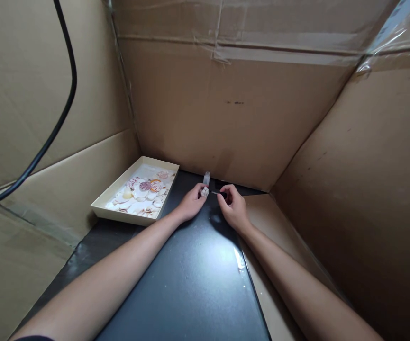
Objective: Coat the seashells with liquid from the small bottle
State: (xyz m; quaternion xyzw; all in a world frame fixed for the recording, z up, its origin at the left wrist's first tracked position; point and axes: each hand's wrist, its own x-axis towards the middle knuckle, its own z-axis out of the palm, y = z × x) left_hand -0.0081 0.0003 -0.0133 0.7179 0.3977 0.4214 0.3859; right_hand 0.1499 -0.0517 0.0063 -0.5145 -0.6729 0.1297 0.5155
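My left hand (192, 202) is closed around a small whitish, lumpy piece (205, 192), perhaps a shell, gripped between thumb and fingers. Opposite it, my right hand (233, 208) pinches a thin, short stick-like tool (214, 192). The tool's tip points left at the whitish piece; whether they touch is too small to tell. Just behind the left fingertips stands a small clear bottle (206, 178) with a narrower top.
A cream tray (123, 217) to the left holds several shells (144, 185), some striped purple and orange. Dark tabletop (190, 284) lies under the hands. Cardboard walls (226, 128) enclose the space, a cardboard sheet (272, 237) lies at right, and a black cable (70, 90) hangs at upper left.
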